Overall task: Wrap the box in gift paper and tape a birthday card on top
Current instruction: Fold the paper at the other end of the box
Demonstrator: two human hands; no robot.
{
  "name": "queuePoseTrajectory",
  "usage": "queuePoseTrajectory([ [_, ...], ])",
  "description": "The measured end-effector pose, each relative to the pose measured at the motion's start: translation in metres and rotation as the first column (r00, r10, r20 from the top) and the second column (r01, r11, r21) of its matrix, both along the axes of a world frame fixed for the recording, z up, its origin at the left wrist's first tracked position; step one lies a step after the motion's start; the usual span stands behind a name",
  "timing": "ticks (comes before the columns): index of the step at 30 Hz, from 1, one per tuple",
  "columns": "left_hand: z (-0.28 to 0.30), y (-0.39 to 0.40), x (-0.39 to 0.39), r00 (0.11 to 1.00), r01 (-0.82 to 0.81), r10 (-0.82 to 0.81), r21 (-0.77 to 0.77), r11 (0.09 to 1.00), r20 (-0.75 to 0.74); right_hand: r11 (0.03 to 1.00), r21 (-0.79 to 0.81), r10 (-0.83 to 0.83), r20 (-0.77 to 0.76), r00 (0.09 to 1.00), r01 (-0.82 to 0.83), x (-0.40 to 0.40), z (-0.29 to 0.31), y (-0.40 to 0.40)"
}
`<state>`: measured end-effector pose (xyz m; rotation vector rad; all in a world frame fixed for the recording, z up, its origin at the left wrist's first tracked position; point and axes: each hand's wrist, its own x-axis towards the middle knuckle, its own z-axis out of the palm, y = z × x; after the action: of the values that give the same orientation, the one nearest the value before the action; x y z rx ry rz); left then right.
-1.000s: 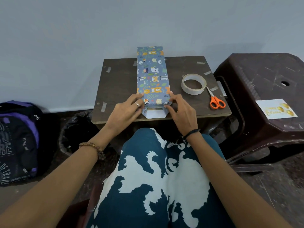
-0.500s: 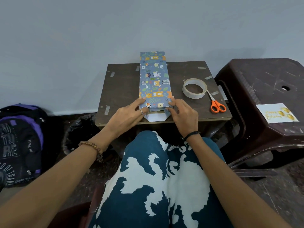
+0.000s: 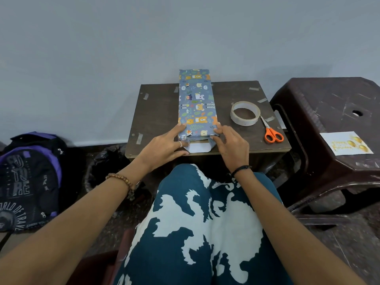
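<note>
A long box wrapped in blue animal-print gift paper (image 3: 196,103) lies lengthwise on the small dark wooden table (image 3: 156,112), its far end past the table's back edge. At the near end a white paper flap (image 3: 199,147) sticks out towards me. My left hand (image 3: 164,146) presses the paper at the box's near left corner with straight fingers. My right hand (image 3: 230,146) presses the near right corner, its thumb on the folded side. A white birthday card (image 3: 346,146) with gold balloons lies on the brown plastic stool (image 3: 329,112) to the right.
A roll of clear tape (image 3: 244,113) and orange-handled scissors (image 3: 271,131) lie on the table's right side. Short tape strips stick to the table's edges. A black and purple backpack (image 3: 28,182) and a black-lined bin (image 3: 107,167) stand on the floor at left. My patterned lap fills the foreground.
Both hands stay at the box's near end; the fingers have shifted slightly along the side folds. The camera has tilted, so everything sits lower in view.
</note>
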<state>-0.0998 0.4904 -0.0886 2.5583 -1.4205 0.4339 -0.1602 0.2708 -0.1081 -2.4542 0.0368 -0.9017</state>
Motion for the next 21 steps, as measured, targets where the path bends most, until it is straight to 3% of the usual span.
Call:
queuePoseTrajectory([
  [5, 0.005, -0.004, -0.007, 0.994, -0.051, 0.049, -0.011, 0.999, -0.097, 1.0, 0.012, -0.007, -0.026, 1.0, 0.007, -0.002, 0.001, -0.001],
  [13, 0.011, -0.014, -0.016, 0.983, -0.146, 0.143, -0.022, 0.989, -0.119, 0.998, 0.022, 0.059, -0.087, 0.994, -0.057, -0.006, 0.004, -0.006],
  [21, 0.007, -0.025, -0.02, 0.886, -0.344, 0.26, -0.168, 0.924, -0.384, 0.974, -0.018, 0.216, -0.222, 0.951, -0.226, -0.017, 0.011, -0.01],
])
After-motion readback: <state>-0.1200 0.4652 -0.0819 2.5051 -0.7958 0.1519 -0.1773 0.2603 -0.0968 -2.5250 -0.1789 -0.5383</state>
